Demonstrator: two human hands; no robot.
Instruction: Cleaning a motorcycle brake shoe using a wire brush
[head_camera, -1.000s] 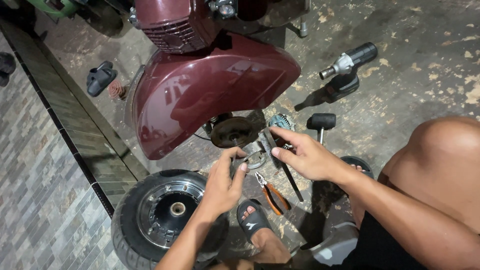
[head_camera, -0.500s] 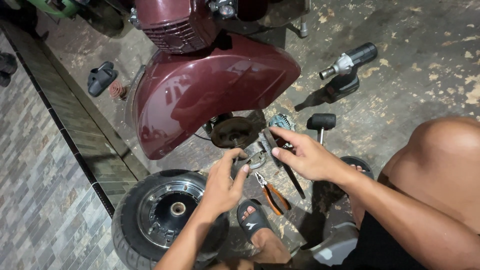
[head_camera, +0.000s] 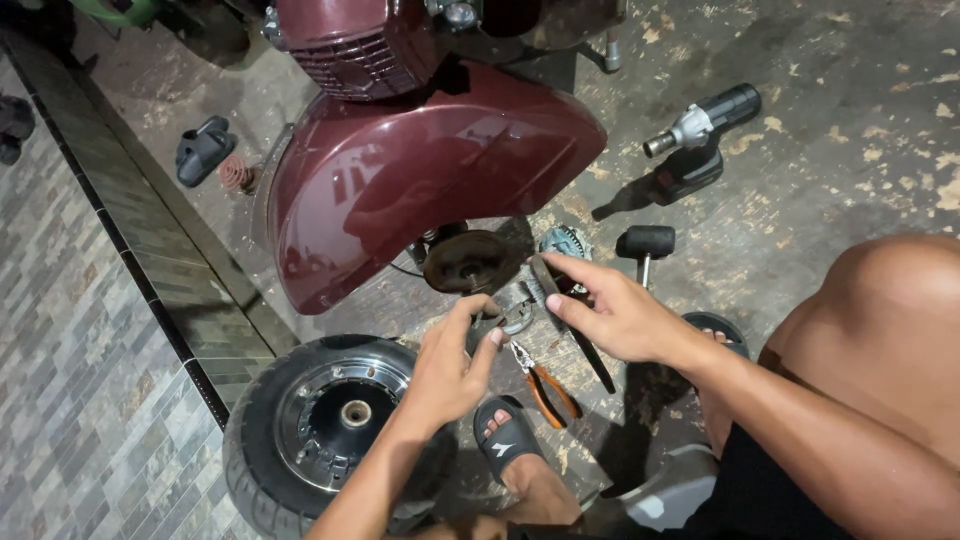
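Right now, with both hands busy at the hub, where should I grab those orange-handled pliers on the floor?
Take the pliers by the two orange handles, coming from above on the near side by the sandalled foot. The handles point toward the person and lie bare on the floor; the metal nose points up toward the left hand.

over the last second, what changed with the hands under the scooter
Very little. The left hand crept slightly up toward the hub, fingers on the curved metal part. The right hand kept its grip on the dark strip. Wheel, pliers, mallet and drill did not move.
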